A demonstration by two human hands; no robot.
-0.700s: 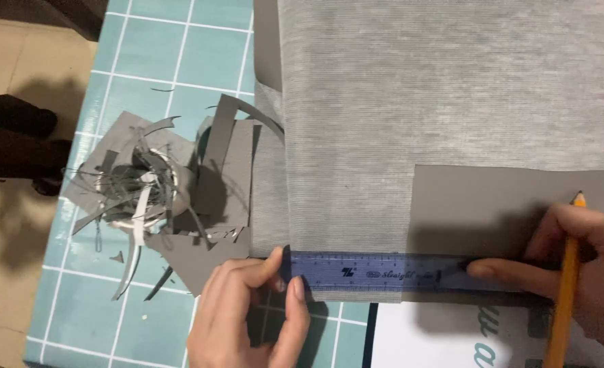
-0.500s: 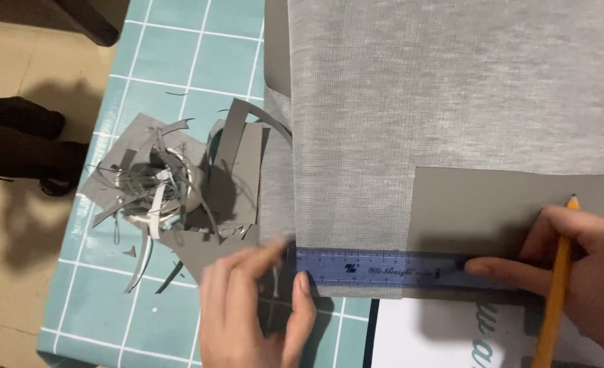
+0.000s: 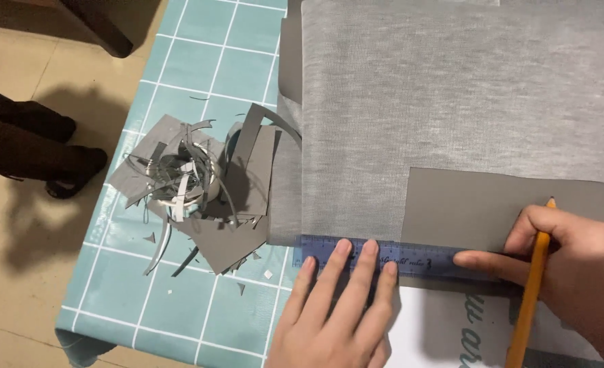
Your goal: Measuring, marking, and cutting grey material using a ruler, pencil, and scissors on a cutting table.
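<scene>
From my head camera, my left hand (image 3: pixel 336 310) lies flat, fingers spread, pressing the translucent blue plastic ruler (image 3: pixel 390 255) down onto the light grey woven fabric (image 3: pixel 418 102). My right hand (image 3: pixel 574 262) pinches a long orange pencil (image 3: pixel 530 293), index fingertip on the ruler's far end, just below a dark grey card rectangle (image 3: pixel 479 208). Left of my left hand sits a heap of grey card offcuts (image 3: pixel 200 191) on the teal gridded cutting mat (image 3: pixel 207 61).

- One blue ruler (image 3: pixel 390 255)
- One yellow pencil (image 3: pixel 530 293)
- Two hands: left (image 3: pixel 336 310), right (image 3: pixel 567 266)
- One big grey cloth (image 3: pixel 452 95)
- One dark grey card (image 3: pixel 479 208)
- One pile of scraps (image 3: pixel 200 191)
</scene>
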